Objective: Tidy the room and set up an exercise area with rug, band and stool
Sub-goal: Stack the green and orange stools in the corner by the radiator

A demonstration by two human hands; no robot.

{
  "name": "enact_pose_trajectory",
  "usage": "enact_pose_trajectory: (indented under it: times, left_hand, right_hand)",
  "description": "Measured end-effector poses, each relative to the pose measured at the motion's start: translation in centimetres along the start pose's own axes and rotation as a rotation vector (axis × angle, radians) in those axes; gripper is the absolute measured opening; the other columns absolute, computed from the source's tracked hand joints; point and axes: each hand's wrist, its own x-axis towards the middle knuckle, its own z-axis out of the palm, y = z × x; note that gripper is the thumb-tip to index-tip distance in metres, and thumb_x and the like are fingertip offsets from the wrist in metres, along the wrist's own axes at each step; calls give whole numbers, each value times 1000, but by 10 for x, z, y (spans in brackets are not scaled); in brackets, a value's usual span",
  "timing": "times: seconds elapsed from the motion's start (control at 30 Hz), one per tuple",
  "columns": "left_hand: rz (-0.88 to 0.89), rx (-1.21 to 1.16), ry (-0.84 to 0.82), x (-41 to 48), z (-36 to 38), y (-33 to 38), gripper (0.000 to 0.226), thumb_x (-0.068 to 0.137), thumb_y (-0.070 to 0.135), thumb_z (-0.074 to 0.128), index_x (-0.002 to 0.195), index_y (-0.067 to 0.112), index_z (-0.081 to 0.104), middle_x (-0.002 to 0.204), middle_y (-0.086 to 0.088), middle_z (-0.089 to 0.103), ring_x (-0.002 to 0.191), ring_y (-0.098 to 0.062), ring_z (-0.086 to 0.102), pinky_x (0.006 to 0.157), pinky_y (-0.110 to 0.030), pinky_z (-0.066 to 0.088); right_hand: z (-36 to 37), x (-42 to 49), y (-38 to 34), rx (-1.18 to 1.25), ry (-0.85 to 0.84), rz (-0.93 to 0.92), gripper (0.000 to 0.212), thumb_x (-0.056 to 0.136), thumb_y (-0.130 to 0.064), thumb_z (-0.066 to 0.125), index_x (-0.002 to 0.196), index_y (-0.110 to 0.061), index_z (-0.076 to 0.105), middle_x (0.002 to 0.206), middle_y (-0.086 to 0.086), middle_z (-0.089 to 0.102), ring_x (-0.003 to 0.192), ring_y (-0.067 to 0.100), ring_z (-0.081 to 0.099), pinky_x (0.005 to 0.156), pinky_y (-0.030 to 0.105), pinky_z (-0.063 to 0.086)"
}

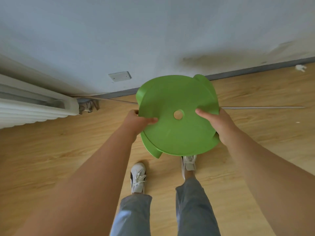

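Note:
I hold a green plastic stool [177,99] in front of me, above the wooden floor, its round seat with a centre hole facing up at me. My left hand [136,120] grips the seat's left edge, thumb on top. My right hand [216,123] grips the right edge, thumb lying on the seat near the hole. Parts of the stool's legs show below the seat at the back and at the front left. No rug or band is in view.
A white radiator [34,106] stands against the wall at the left. A thin metal rod [262,107] lies on the floor behind the stool. A white scrap [300,67] lies by the baseboard at far right. My feet in white shoes [138,178] stand below the stool.

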Motion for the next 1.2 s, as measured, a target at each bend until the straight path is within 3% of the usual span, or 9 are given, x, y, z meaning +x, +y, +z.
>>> enact_pose_trajectory:
  times: [0.13,0.27,0.5,0.6,0.7,0.8,0.93,1.07,1.2]
  left_hand:
    - [-44,-55,36,16,38,24,78,72,13,83,137,6,42,128,-10,59,106,-28,60,86,-37,48]
    - [-63,-104,84,31,65,41,79,71,13,84,137,6,42,128,-11,59,109,-29,61,92,-39,50]
    - [-98,-209,86,71,89,56,80,70,14,84,138,9,43,128,-8,60,110,-29,61,100,-45,48]
    - [-123,-256,86,85,92,54,73,74,5,79,137,7,44,127,-11,61,105,-29,62,91,-40,51]
    - [-135,-307,106,91,91,47,70,77,-4,73,138,7,42,127,-13,61,101,-29,62,82,-36,49]
    - [-126,-232,152,86,95,37,69,80,-5,70,141,8,40,131,-12,58,105,-29,59,88,-37,48]
    - [-89,-39,242,78,104,31,73,81,8,73,144,16,36,134,-10,54,119,-32,54,102,-47,45]
    - [-51,60,285,67,108,36,65,86,15,66,143,15,35,133,-11,54,118,-33,55,101,-49,46]
    - [2,97,266,47,107,33,66,89,17,63,147,16,32,136,-9,52,118,-31,55,100,-46,47]
  right_hand:
    - [-32,39,-27,-54,-48,-10,61,71,-33,84,124,-19,59,112,-1,69,90,16,66,70,30,50]
    - [-53,78,-51,-103,-103,-21,53,71,-29,84,116,-20,59,111,-2,68,89,16,66,75,31,50]
    - [-57,133,-68,-173,-151,-16,67,71,-27,84,129,-16,53,115,-2,65,93,18,62,75,32,47]
    - [-57,148,-63,-193,-162,-7,79,68,-24,86,135,-15,46,122,-1,62,97,20,60,76,34,48]
    - [-54,157,-56,-220,-202,5,97,63,-22,89,143,-16,36,128,0,58,111,23,58,92,40,47]
    - [-49,155,-47,-302,-246,12,95,62,-18,89,141,-14,38,131,2,58,119,24,56,95,38,42]
    - [-49,148,-37,-390,-196,3,99,62,-26,89,143,-15,34,134,3,55,124,26,53,104,45,40]
    - [-44,139,-42,-513,-97,-63,86,74,-31,81,140,-8,31,134,9,53,121,31,54,99,43,44]
    - [-40,123,-50,-530,-35,-152,81,77,-25,79,142,-12,32,133,9,54,119,29,56,98,38,46]
